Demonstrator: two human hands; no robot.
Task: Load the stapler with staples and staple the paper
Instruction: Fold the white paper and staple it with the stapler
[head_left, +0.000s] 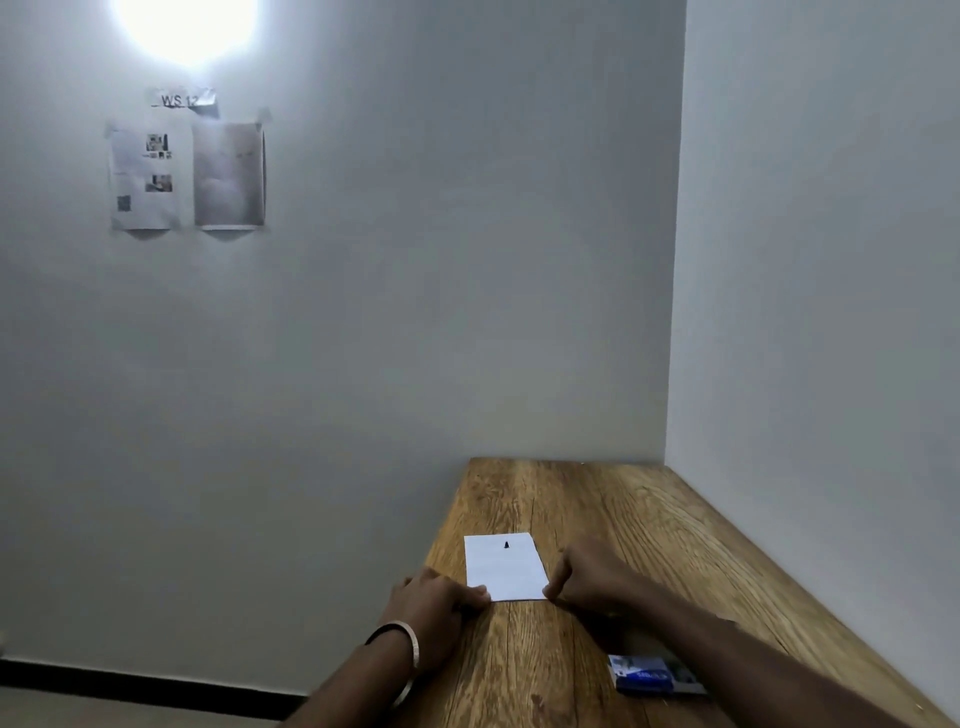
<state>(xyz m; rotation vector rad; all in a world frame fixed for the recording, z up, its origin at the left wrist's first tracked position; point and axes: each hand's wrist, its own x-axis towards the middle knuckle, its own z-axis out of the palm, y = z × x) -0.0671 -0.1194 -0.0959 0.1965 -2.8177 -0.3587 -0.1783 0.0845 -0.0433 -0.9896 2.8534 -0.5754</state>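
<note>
Both your hands are down on the table (649, 519), each at a near corner of the paper (503, 566). Your left hand (434, 600) pins the near-left corner under curled fingertips; your right hand (587, 574) is half clenched, pinching or pressing the near-right corner, and I cannot tell which from here. The paper lies flat, close to the table's left edge, with a small dark mark (506, 544) near its far edge. No stapler in sight, so it is either hidden or out of frame. A blue box (655, 674), likely the staples, lies by the near right, partly under your right forearm.

Now the risks. That left edge is very near: slide the paper leftward and a corner hangs over, and one nudge from your wrist could send it off. Your right forearm is just over the box, so drawing that arm back may drag or knock it toward the near edge. Lift both hands together and the sheet could shift.

Room to work? Plenty beyond the paper and to the right, bare wood up to the far corner where the walls meet. Move things that way, not left.
</note>
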